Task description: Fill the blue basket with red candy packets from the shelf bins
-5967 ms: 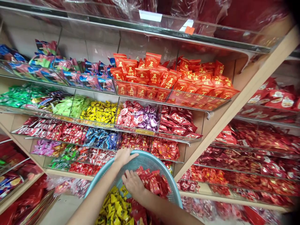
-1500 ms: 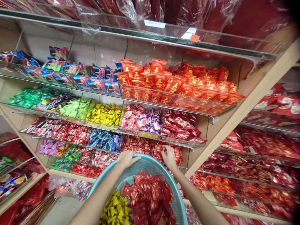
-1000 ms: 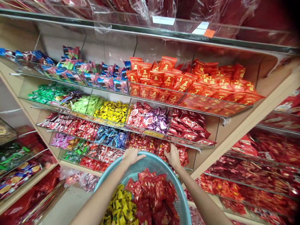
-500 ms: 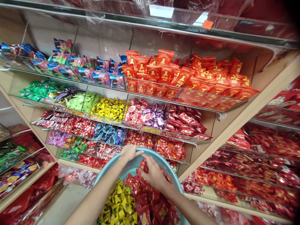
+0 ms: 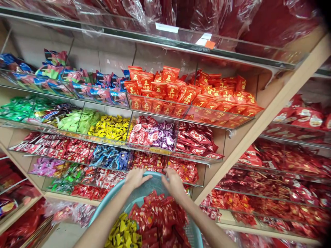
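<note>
A round teal plastic basket (image 5: 99,208) is in front of me at the bottom of the view. Yellow wrapped candies (image 5: 122,232) lie on its left side, and a larger heap of red wrapped packets (image 5: 157,213) fills its middle and right. My left hand (image 5: 136,178) grips the far rim, thumb on the inner side. To its right, my right hand (image 5: 172,182) is closed at the far rim too, thumb inward; its other fingers are partly hidden. Just beyond both hands is a shelf bin of red packets (image 5: 183,168).
Clear-fronted shelves rise ahead, with orange-red packets (image 5: 169,91), yellow candies (image 5: 111,127), purple and red sweets (image 5: 155,132) and blue packets (image 5: 111,156). A slanting wooden upright (image 5: 240,148) separates them from more red packets (image 5: 292,162) at right. Plastic-wrapped stock (image 5: 181,13) sits overhead.
My right hand has moved from over the red packets inside the basket to the far rim. My left hand stays on the rim. The view has shifted slightly.
</note>
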`<state>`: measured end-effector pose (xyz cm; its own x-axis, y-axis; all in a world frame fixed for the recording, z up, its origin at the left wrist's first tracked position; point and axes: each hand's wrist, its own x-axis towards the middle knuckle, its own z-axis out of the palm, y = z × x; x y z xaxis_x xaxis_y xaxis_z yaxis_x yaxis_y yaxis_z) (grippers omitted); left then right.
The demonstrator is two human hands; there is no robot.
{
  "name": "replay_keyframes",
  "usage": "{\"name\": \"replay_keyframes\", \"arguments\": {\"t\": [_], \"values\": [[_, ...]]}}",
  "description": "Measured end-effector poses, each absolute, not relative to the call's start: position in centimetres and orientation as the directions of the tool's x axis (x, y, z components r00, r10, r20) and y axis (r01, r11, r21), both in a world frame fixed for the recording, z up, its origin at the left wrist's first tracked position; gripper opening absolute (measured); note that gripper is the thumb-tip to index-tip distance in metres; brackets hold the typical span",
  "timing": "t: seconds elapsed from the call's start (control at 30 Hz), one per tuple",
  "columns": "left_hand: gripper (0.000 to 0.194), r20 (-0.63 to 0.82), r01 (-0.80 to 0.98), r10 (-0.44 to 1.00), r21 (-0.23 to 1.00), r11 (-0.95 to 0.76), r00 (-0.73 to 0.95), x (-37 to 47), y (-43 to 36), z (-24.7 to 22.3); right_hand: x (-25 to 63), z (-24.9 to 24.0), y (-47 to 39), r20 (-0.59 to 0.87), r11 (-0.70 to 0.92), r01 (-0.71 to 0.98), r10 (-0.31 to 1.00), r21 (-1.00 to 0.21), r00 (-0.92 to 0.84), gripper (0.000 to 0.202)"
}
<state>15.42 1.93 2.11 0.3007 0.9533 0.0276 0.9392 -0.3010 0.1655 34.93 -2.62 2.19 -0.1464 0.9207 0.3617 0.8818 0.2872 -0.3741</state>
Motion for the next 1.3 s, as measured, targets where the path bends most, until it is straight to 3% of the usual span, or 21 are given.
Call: {"name": "replay_keyframes", "arguments": {"t": [0.13,0.3,0.5,0.63,0.93,1.03,1.13,1.2,1.3], "values": [[0.065,0.029,0.937,0.95,0.159,-0.311,0.31,15.4,2.0,2.0,39.8,1.4,2.0,0.367,0.162,0.946,0.929,-0.282,-0.05,0.025],[0.064,0.042,0.93,0.944,0.161,-0.33,0.328,15.3,2.1,1.8,41.1,-0.9,4.8,0.258,0.178,0.977,0.955,-0.116,-0.143,0.041],[0.067,0.025,0.939,0.956,0.179,-0.292,0.293,15.5,1.7,2.1,40.4,-1.6,5.7,0.227,0.079,0.995,0.972,-0.054,-0.065,0.046],[0.072,0.031,0.939,0.951,0.153,-0.308,0.307,15.5,1.7,2.1,40.9,-0.8,5.2,0.256,0.112,0.99,0.963,-0.089,-0.086,0.049],[0.07,0.03,0.937,0.947,0.14,-0.321,0.32,15.6,1.9,1.7,39.5,3.0,-1.8,0.424,0.262,0.887,0.902,-0.379,-0.085,0.044],[0.069,0.025,0.944,0.955,0.144,-0.298,0.297,15.7,1.8,1.7,36.9,3.1,-4.1,0.374,0.376,0.788,0.905,-0.487,-0.201,0.046],[0.069,0.023,0.942,0.955,0.157,-0.295,0.295,15.7,1.7,1.8,34.9,2.1,-4.5,0.22,0.513,0.689,0.853,-0.511,-0.472,0.054],[0.069,0.032,0.94,0.952,0.152,-0.305,0.303,15.7,1.7,1.8,34.3,1.3,-4.0,0.103,0.588,0.662,0.779,-0.465,-0.619,0.054],[0.07,0.046,0.938,0.948,0.142,-0.317,0.313,15.7,1.7,1.8,33.9,0.2,-2.9,-0.02,0.637,0.696,0.733,-0.331,-0.68,0.044]]}}
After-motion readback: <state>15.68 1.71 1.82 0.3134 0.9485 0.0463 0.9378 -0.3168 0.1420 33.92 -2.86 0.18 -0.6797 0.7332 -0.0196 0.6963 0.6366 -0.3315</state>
